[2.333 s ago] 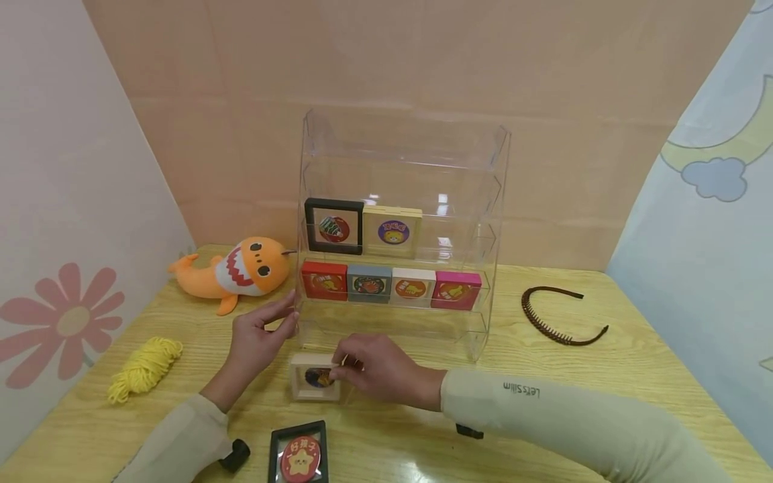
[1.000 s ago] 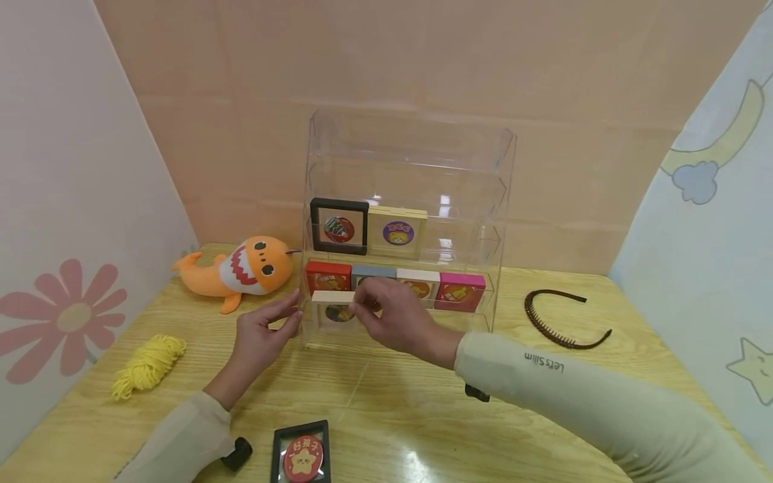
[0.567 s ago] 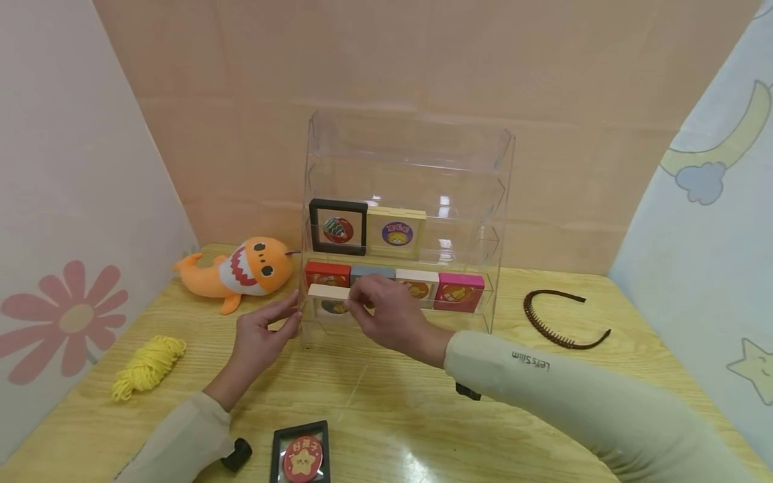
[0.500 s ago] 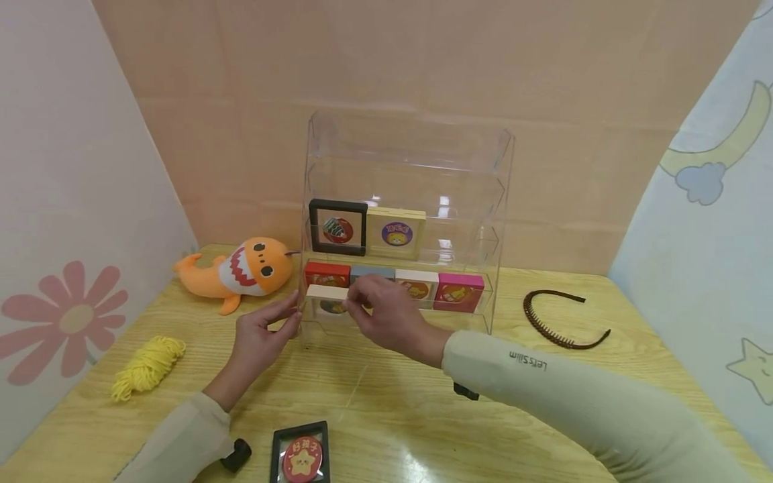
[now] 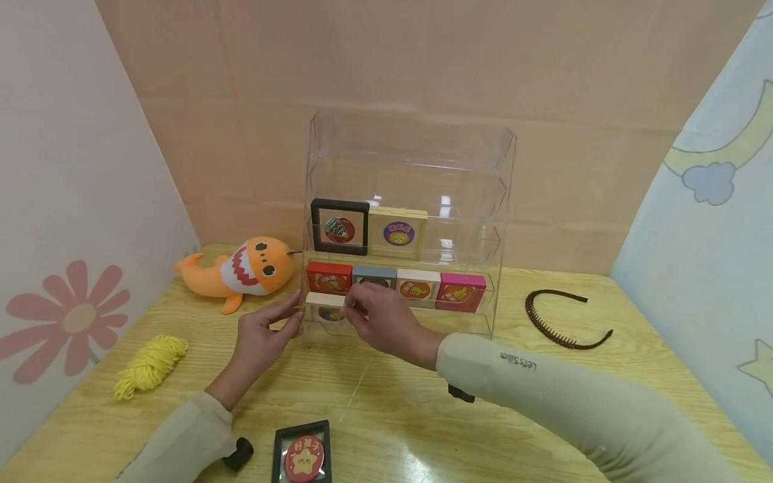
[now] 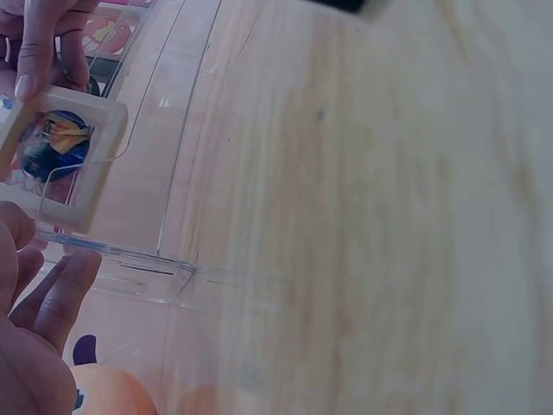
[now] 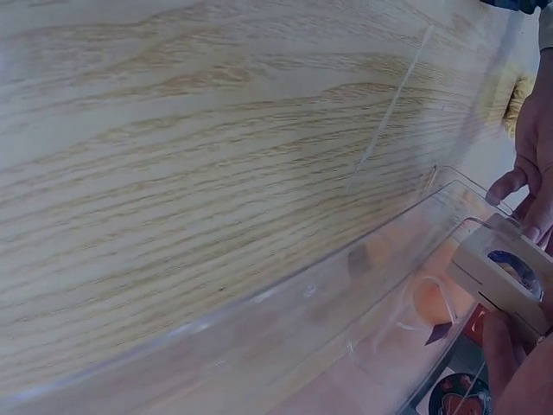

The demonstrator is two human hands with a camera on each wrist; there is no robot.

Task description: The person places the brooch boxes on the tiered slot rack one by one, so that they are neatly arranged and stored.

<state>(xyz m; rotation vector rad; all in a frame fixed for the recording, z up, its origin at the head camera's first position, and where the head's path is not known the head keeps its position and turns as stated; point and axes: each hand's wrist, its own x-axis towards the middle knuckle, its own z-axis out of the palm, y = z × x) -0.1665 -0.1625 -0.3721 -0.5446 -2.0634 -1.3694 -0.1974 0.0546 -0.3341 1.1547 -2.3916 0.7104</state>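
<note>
In the head view a clear acrylic display rack (image 5: 410, 164) stands on the wooden table. My left hand (image 5: 262, 339) grips its lower left side panel, thumb and fingers on opposite faces. My right hand (image 5: 389, 322) pinches the right part of a small cream display frame (image 5: 324, 299). This frame, with a dark blue round badge inside, sits upright behind the lip of the rack's low front tier, at the left end. The left wrist view shows the cream frame (image 6: 105, 164) close to the left fingers (image 6: 65, 294). My right hand partly covers a grey-blue frame (image 5: 374, 272).
One tier up stand red (image 5: 329, 270), white (image 5: 418, 276) and pink (image 5: 461, 288) frames; above them, black (image 5: 339, 203) and yellow (image 5: 397, 213) ones. Another black frame (image 5: 302, 459) lies in front. Around are an orange plush shark (image 5: 266, 258), yellow yarn (image 5: 151, 365) and a brown headband (image 5: 543, 327).
My right hand has raised the cream frame from the table to the rack's low front tier, then shifted it slightly left and down. My left hand has stayed on the side panel.
</note>
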